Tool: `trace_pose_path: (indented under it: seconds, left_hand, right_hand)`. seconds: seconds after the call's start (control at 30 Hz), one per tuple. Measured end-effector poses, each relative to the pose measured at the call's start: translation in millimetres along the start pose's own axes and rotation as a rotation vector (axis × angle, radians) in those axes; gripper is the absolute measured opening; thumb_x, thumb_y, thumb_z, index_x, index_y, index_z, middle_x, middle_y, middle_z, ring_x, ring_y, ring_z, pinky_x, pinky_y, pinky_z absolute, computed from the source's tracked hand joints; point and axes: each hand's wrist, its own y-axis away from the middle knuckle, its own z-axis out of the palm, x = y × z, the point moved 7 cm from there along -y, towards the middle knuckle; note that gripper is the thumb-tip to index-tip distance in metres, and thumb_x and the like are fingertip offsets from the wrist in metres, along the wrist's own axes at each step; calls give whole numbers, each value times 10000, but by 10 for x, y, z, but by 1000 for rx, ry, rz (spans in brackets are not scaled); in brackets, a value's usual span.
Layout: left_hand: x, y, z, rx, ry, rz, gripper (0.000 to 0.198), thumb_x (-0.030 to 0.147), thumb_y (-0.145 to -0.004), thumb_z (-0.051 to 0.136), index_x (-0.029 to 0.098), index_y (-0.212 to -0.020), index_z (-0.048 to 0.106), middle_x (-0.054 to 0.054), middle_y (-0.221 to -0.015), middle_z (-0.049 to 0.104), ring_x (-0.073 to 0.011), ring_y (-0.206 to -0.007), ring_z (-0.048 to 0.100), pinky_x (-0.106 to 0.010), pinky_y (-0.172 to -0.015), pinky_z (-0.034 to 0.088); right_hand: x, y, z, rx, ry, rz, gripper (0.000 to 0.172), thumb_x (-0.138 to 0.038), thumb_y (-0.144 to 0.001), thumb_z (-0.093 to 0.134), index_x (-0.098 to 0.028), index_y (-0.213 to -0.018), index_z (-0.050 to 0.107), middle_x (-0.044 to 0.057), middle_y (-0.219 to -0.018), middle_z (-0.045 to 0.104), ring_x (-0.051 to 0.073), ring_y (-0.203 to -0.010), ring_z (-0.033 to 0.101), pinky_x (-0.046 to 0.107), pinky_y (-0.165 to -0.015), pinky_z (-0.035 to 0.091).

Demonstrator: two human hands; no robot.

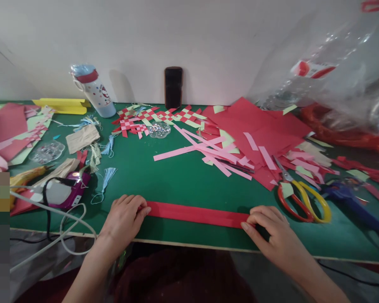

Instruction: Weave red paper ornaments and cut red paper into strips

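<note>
A long red paper strip [196, 213] lies across the front of the green table, with a faint lengthwise line along it. My left hand [126, 214] pinches its left end between thumb and fingers. At the opposite end, my right hand [267, 225] holds the strip in a similar pinch. Scissors [298, 198] with red and yellow handles lie just beyond my right hand. Several loose pink paper strips [205, 149] are heaped behind the red strip. A blue tassel [107, 179] rests near my left hand.
Red paper sheets [255, 126] fill the back right, near a blue glue gun [356, 202]. Woven paper pieces [164, 115], a bead tray [159, 130], a phone [173, 87] and a bottle [96, 92] stand or lie at the back. White cables [50, 240] cross the left edge.
</note>
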Motion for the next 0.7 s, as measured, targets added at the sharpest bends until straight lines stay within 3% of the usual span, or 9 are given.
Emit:
trace_pose_path:
  seconds: [0.27,0.4,0.57,0.7]
  left_hand:
    - [21,24,-29,57,-1,1,174,268,-925,477,223,-804,593,-25,-821,654,-228,-816,574,-371,-790,400]
    - [19,56,-37,119,-12,19,181,266,-938,444,225,-923,620,-50,-929,648,-236,-872,560,-398,-839,414]
    - [162,117,-76,252,-80,192,293,178,-932,424,260,-1120,632,-79,-1042,593,-242,-938,521,-404,-852,416]
    - [350,161,-75,284,-168,326,465,0,-856,374,283,-1085,665,-76,-1011,568,-226,-915,487,-375,-823,410]
  right_hand:
    - [-49,-15,-30,17,0,-21,276,-414,-907,515,-237,-706,582,63,-827,600,219,-817,564,380,-753,461]
    - [-27,-3,-18,13,-11,-16,228,-385,-898,531,-235,-731,570,66,-871,591,218,-847,577,392,-790,464]
    - [27,18,4,7,-21,1,142,-346,-894,521,-239,-831,590,80,-958,605,235,-943,596,398,-840,474]
    - [45,24,4,28,-7,-8,126,-326,-884,524,-238,-906,612,85,-1010,621,241,-974,606,400,-865,478]
